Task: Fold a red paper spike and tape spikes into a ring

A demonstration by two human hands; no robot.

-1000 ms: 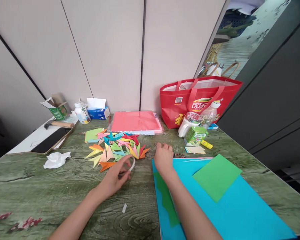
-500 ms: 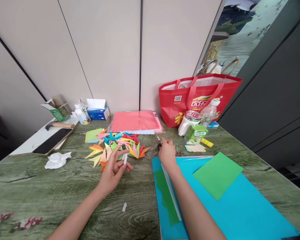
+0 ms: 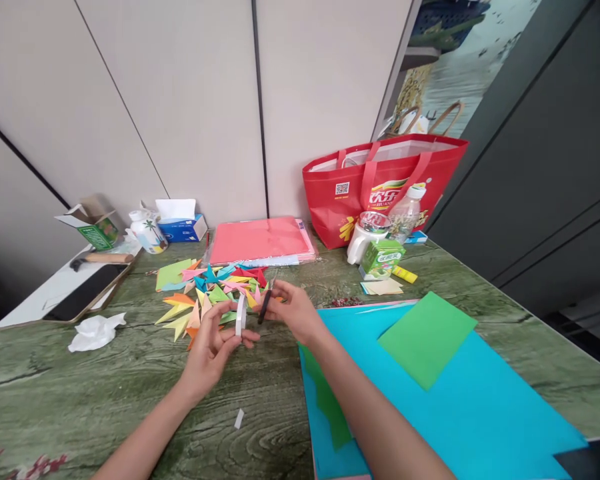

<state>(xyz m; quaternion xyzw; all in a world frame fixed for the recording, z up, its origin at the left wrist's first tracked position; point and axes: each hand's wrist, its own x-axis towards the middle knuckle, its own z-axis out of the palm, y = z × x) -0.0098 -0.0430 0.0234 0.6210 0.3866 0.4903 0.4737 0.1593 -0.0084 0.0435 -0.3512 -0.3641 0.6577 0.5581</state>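
My left hand (image 3: 213, 347) grips a narrow white roll of tape (image 3: 241, 315), seen nearly edge-on, between thumb and fingers. Just to its right, my right hand (image 3: 295, 310) is closed on a pair of scissors (image 3: 265, 307); their dark handles show, and the blades are mostly hidden by the fingers. Behind both hands lies a pile of folded paper pieces (image 3: 177, 310) in many colours. A small white scrap (image 3: 239, 419) rests on the table in front of me. Blue paper sheets (image 3: 460, 400) lie under my right forearm, with a green square (image 3: 427, 340) on top.
Against the wall are a pink paper pack (image 3: 260, 241), a tissue box (image 3: 183, 229) and a red bag (image 3: 330, 193). A mug (image 3: 363, 243), a bottle (image 3: 405, 217) and a green carton (image 3: 381, 260) stand at right. A crumpled tissue (image 3: 96, 332), phone (image 3: 85, 293) and hammer (image 3: 103, 259) lie left.
My right hand has lifted the scissors from beside the pile and brought them left, close to the tape in my left hand. The view has shifted slightly to the right.
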